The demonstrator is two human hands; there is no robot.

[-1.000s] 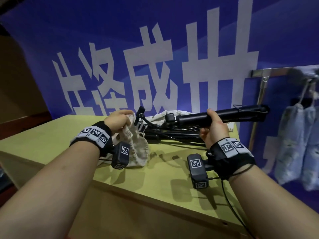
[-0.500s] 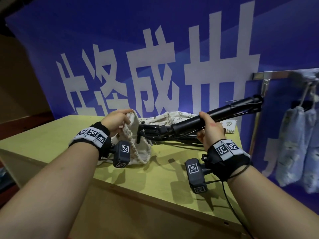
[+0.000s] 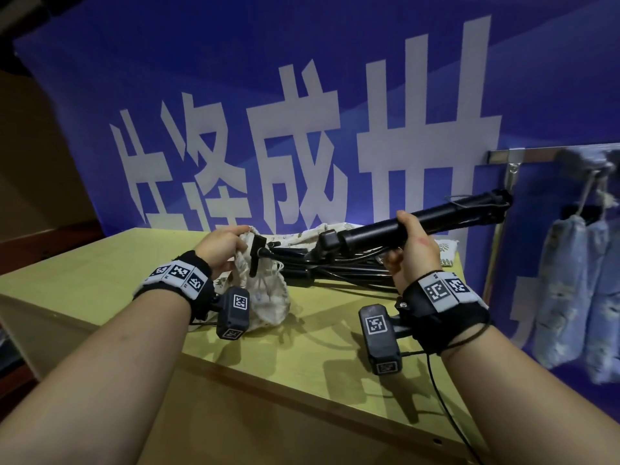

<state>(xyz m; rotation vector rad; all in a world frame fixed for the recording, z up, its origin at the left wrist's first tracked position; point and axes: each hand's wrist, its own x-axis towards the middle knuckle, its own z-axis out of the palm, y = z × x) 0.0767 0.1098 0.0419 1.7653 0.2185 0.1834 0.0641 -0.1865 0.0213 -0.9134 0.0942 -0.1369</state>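
1. Our left hand (image 3: 223,246) pinches the rim of the cloth drawstring bag (image 3: 268,297), whose mouth faces right.
2. Our right hand (image 3: 414,250) wraps around the folded black tripod (image 3: 375,231) mid-shaft. Its long axis runs left to right and rises rightward, with the lower tip at the bag's mouth.
3. More black stands (image 3: 335,273) lie behind on the yellow bench (image 3: 302,364).
4. Beyond is a blue banner (image 3: 302,95), and filled bags (image 3: 563,290) hang at the right.

A black folded stand (image 3: 375,234), a cream leaf-printed bag (image 3: 268,297), a yellow-green table (image 3: 302,357).

Perhaps a shop stall: blue banner (image 3: 335,78), wooden counter (image 3: 302,364), hanging pouches (image 3: 563,283)
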